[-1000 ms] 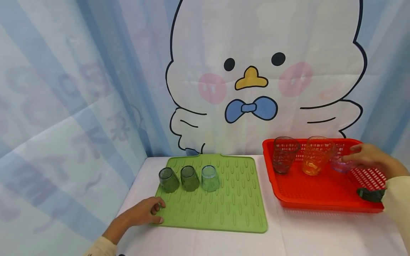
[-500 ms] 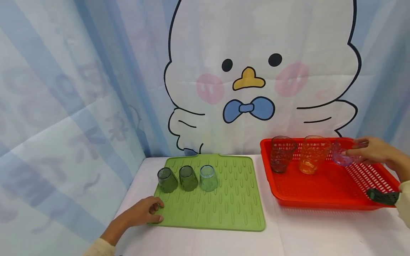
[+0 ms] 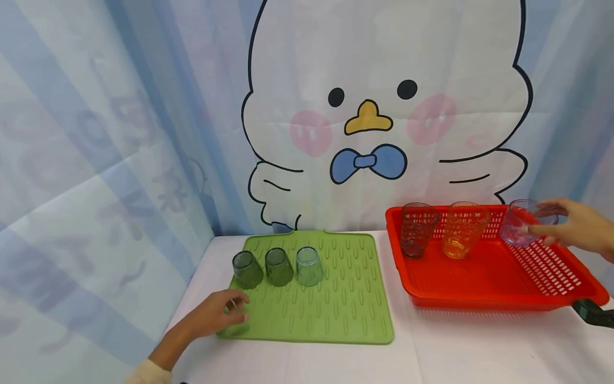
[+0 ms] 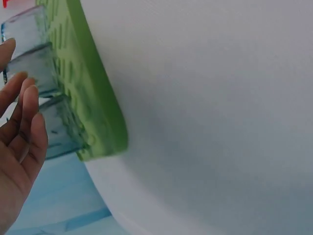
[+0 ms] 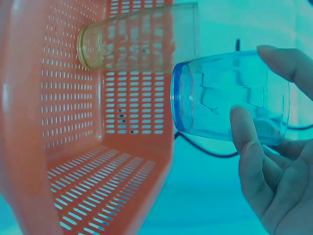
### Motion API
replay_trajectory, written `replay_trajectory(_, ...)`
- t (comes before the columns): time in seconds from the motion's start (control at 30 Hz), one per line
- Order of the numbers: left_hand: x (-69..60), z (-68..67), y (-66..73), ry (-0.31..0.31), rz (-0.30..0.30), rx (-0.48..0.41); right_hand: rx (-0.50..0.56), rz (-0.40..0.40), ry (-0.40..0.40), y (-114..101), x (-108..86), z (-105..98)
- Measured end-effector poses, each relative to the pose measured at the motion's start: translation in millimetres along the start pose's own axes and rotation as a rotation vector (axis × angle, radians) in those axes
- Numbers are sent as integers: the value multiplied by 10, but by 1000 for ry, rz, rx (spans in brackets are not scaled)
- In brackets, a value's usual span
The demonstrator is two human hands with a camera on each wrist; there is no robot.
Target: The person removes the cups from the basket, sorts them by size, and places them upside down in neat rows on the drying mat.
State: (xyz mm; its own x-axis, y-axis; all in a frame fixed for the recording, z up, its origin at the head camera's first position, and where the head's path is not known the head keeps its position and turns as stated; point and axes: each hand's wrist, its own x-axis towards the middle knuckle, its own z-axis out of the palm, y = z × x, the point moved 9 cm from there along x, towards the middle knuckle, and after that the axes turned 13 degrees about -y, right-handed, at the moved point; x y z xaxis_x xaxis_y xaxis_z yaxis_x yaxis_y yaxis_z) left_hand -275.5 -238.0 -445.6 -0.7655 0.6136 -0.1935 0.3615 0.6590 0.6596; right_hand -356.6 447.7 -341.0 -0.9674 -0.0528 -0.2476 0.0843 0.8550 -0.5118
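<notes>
My right hand (image 3: 582,226) grips a clear, blue-purple tinted glass (image 3: 517,229) between thumb and fingers, above the back right part of a red plastic basket (image 3: 475,305). In the right wrist view, this glass (image 5: 217,98) is held outside the basket's wall. A dark-tinted glass (image 3: 416,240) and an amber glass (image 3: 460,234) stand in the basket. My left hand (image 3: 218,314) hovers at the left edge of a green ridged mat (image 3: 336,314), fingers loosely bent and holding nothing. Two grey glasses (image 3: 247,272) (image 3: 279,269) and a pale blue glass (image 3: 309,269) form a row on the mat.
A white cloth (image 3: 451,352) covers the table around the mat and basket. Behind hangs a curtain (image 3: 364,64) printed with a white bird. The black strap end (image 3: 595,313) of the right wrist shows at the right edge.
My right hand has lifted the blue-purple glass up from the basket floor and moved it slightly right. The left hand has risen slightly from the mat's edge. The view has shifted a little.
</notes>
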Motion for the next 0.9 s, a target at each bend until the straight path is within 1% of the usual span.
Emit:
replay_trajectory(0.17, 40, 24, 210, 18, 37, -26, -15, -79, 57, -245, -196, 44)
replay_trajectory(0.33, 104, 56, 417, 47, 44, -43, -10, -184, 98, -619, -429, 164)
replay_trajectory(0.47, 144, 67, 615, 99, 83, -51, -22, -224, 97, -869, -582, 277)
replay_trajectory(0.57, 161, 66, 782, 150, 112, -47, -18, -259, 77, -1040, -690, 362)
replay_trajectory(0.67, 185, 76, 936, 194, 128, -34, 17, -334, 65, -1241, -809, 454)
replay_trajectory(0.8, 222, 112, 1122, 218, 142, -35, 36, -429, 83, -1512, -967, 589)
replay_trajectory(0.9, 245, 144, 1258, 227, 166, -39, 12, -486, 108, -1714, -1077, 698)
